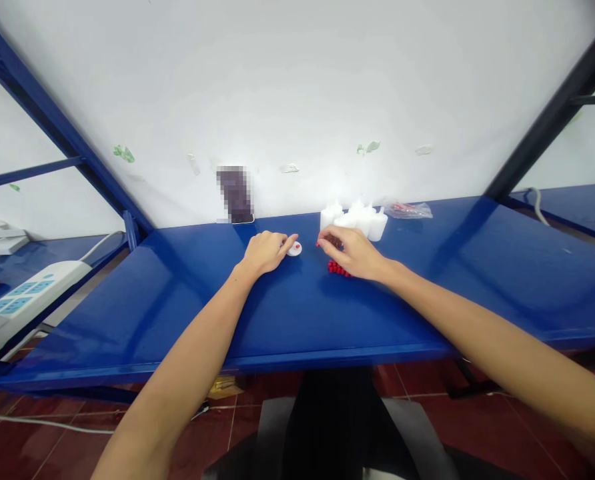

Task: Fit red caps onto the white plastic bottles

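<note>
My left hand [266, 252] rests on the blue table [297, 313] with its fingers curled, the fingertips pinching a small white round cap [294, 249] that has a red dot on it. My right hand [351, 253] lies just to the right, fingers bent down over a cluster of small red pieces [335, 269]; a red piece shows at its fingertips. Behind the right hand stand several small white bottles [353, 219] in a group.
A clear plastic bag [408, 211] with red bits lies right of the bottles. A dark blurred object [235, 195] leans on the white wall. A white power strip [25, 297] sits on the left shelf. Blue frame bars slant at both sides.
</note>
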The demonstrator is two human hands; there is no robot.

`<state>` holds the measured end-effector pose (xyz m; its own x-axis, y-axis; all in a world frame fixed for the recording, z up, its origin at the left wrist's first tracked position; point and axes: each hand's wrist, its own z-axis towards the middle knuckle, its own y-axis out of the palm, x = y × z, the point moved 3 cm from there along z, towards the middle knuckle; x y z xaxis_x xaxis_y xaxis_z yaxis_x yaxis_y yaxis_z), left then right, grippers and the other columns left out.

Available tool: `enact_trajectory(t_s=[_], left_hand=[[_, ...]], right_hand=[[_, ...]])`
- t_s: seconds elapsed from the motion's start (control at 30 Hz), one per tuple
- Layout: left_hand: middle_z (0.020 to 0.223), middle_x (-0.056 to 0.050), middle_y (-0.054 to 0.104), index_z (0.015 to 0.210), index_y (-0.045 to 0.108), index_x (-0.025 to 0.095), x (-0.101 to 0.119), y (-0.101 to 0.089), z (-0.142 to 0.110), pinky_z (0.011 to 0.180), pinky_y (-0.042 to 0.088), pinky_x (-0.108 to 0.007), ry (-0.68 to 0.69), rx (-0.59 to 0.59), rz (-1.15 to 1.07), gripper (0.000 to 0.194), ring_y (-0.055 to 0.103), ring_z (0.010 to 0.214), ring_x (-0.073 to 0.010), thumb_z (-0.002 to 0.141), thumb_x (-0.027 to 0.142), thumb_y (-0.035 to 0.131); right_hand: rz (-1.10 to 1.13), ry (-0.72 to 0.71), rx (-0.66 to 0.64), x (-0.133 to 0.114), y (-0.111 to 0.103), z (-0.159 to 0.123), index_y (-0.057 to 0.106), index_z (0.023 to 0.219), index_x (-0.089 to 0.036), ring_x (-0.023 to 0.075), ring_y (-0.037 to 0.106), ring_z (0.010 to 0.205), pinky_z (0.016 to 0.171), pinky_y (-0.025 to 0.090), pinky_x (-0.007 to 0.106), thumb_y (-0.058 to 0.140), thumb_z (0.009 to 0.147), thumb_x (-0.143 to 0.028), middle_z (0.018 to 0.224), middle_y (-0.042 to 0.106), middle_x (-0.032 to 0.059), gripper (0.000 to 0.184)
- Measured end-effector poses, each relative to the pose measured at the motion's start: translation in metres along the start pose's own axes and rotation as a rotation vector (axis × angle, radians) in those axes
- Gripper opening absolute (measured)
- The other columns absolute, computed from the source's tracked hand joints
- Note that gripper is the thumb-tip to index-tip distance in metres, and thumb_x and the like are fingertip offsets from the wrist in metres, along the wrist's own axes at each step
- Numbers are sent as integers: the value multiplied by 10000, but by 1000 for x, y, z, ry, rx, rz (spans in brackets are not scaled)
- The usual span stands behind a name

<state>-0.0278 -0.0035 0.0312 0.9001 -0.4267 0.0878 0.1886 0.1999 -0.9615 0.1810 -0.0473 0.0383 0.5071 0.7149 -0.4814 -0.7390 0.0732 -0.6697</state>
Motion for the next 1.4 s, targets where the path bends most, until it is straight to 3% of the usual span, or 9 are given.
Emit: enact_trajectory(t_s=[0.23, 0.37, 0.43, 0.5, 0.63, 0.73, 0.93, 1.1, 1.4], left_hand=[[924, -181, 735, 963, 767, 167, -6, 4, 6, 795, 487, -403, -168, 5, 49, 723, 701, 917, -335, 993, 604, 192], [818, -140, 719, 823, 721, 165, -12, 1, 5, 759, 473, -367, -241, 189, -173, 697, 684, 831, -281, 1002, 566, 180], [698, -96, 674, 729, 659, 166, -9, -4, 2, 712, 463, -328, -183, 332, -372, 629, 651, 727, -226, 1003, 509, 207], [601, -50, 607, 689, 598, 170, 2, -8, -2, 642, 449, -287, -36, 377, -616, 525, 593, 617, -173, 978, 455, 266], [511, -2, 506, 680, 548, 170, 35, -5, -8, 487, 379, -240, 134, 94, -1029, 416, 468, 461, -116, 927, 387, 294], [494, 15, 477, 705, 515, 175, 51, -2, -12, 460, 351, -230, 168, 1, -1131, 369, 435, 434, -104, 921, 397, 314], [506, 47, 468, 832, 462, 192, 55, 2, -16, 447, 336, -213, 219, -51, -1173, 190, 401, 421, -91, 856, 358, 372], [494, 64, 471, 892, 430, 203, 56, 2, -17, 446, 335, -203, 280, -47, -1219, 176, 389, 420, -89, 826, 362, 397], [552, 68, 467, 922, 374, 220, 57, 5, -18, 420, 323, -200, 242, -111, -1254, 175, 394, 432, -92, 796, 336, 407]], right_hand=[[0, 18, 3, 3, 1, 1, 612, 925, -182, 141, 560, 618, 615, 423, 282, 499, 976, -335, 742, 660, 18, 197], [14, -2, 48, 2, 1, 1, 665, 932, -177, 145, 581, 643, 634, 457, 284, 542, 969, -359, 772, 689, 30, 223], [24, -22, 101, -1, 0, 1, 699, 932, -180, 150, 595, 668, 653, 473, 292, 573, 960, -365, 827, 719, 43, 225], [36, -41, 161, -4, -2, 1, 723, 933, -188, 155, 608, 683, 659, 481, 301, 588, 955, -358, 869, 741, 49, 218], [39, -96, 243, -12, -3, -2, 740, 933, -192, 153, 613, 654, 628, 482, 298, 593, 950, -329, 834, 746, 46, 201], [-3, -164, 202, -17, 2, -4, 738, 950, -194, 151, 615, 649, 634, 485, 297, 574, 957, -303, 818, 741, 45, 197], [-73, -208, 153, -20, 9, -6, 736, 962, -190, 148, 598, 616, 639, 479, 301, 525, 975, -300, 762, 718, 43, 238], [-96, -235, 202, -20, 8, -7, 721, 1002, -187, 145, 622, 654, 653, 480, 285, 522, 984, -286, 820, 734, 47, 223], [-55, -208, 150, -23, 8, -5, 736, 947, -189, 119, 557, 563, 573, 452, 268, 566, 942, -312, 775, 727, 36, 210]])
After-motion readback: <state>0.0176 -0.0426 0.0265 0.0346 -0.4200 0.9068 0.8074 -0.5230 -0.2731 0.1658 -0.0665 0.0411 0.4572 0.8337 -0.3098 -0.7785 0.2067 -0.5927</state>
